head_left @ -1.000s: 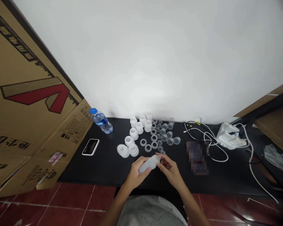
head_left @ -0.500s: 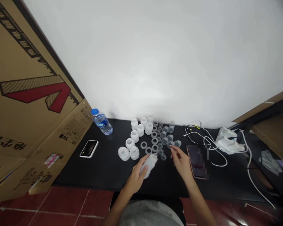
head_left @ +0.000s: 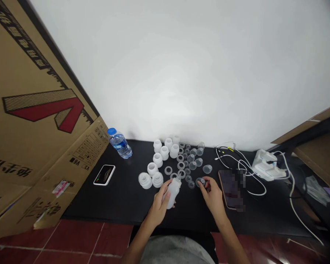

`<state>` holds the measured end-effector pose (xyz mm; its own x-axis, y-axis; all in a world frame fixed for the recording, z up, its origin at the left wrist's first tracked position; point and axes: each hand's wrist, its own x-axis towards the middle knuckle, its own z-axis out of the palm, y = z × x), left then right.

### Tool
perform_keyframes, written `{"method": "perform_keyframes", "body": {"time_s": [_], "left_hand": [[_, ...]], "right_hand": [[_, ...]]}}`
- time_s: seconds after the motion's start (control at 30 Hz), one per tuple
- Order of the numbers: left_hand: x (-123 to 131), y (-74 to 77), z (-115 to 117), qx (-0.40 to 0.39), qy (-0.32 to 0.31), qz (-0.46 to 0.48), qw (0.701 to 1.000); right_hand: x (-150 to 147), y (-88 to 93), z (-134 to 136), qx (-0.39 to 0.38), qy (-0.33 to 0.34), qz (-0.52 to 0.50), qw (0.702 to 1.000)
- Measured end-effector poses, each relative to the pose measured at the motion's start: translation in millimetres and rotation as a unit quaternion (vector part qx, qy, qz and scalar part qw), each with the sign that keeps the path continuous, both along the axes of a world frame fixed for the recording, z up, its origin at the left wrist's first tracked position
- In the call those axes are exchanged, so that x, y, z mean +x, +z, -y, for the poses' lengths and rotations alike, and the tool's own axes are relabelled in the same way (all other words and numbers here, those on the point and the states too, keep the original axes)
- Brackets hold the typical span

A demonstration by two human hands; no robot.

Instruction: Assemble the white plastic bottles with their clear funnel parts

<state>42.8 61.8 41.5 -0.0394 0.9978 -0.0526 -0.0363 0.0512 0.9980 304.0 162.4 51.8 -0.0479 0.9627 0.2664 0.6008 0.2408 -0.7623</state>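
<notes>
As I logged the feed from my remote station, my left hand (head_left: pixel 159 205) was curled closed around a frosted plastic bottle (head_left: pixel 173 193), its neck tilted up and away from me, held just above the black worktop (head_left: pixel 121 205). My right hand (head_left: pixel 213 198) was nearly closed, its thumb and fingertips pinching a small clear cup (head_left: pixel 200 182) at the near edge of the spread of parts. Bottle position: over the worktop, just beside the nearest white plastic collars (head_left: pixel 157 160).

Also entered on the worktop: those collars, standing in a loose cluster; clear plastic rings (head_left: pixel 180 165) in a rough column to their right; further clear cups (head_left: pixel 192 165) beyond the rings; a water bottle with a blue cap (head_left: pixel 120 145); a white-rimmed dark device (head_left: pixel 104 175); a phone (head_left: pixel 231 189), partly pixelated; white cables (head_left: pixel 253 185) running to a white charger (head_left: pixel 265 165). A cardboard sheet (head_left: pixel 44 110) leaned in at the left.
</notes>
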Motion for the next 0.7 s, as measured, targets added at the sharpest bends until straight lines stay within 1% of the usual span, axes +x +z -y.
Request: {"method": "perform_keyframes", "body": {"time_s": [0.2, 0.27, 0.33, 0.47, 0.53, 0.6, 0.7], "left_hand": [[0, -5.5, 0, 0.008, 0.008, -0.002, 1.0], [0, -5.7, 0, 0.024, 0.008, -0.029, 0.999], [0, -5.0, 0, 0.04, 0.017, -0.073, 0.996], [0, -0.7, -1, 0.064, 0.033, -0.157, 0.985], [-1, 2.3, -2, 0.091, 0.027, -0.177, 0.98], [-1, 4.6, -4, 0.12, 0.028, -0.186, 0.975], [0, 5.1, -4, 0.119, 0.039, -0.195, 0.973]], "right_hand": [[24, -3.2, 5, -0.104, 0.041, -0.113, 0.987], [27, -3.3, 7, -0.143, 0.041, -0.167, 0.975], [25, -3.9, 12, -0.174, 0.027, -0.234, 0.956], [9, -6.3, 22, -0.186, -0.019, -0.365, 0.912], [1, -7.0, 27, -0.189, -0.021, -0.404, 0.895], [-5, -6.8, 29, -0.191, -0.009, -0.415, 0.89], [-6, -5.2, 30, -0.186, 0.013, -0.393, 0.9]]}}
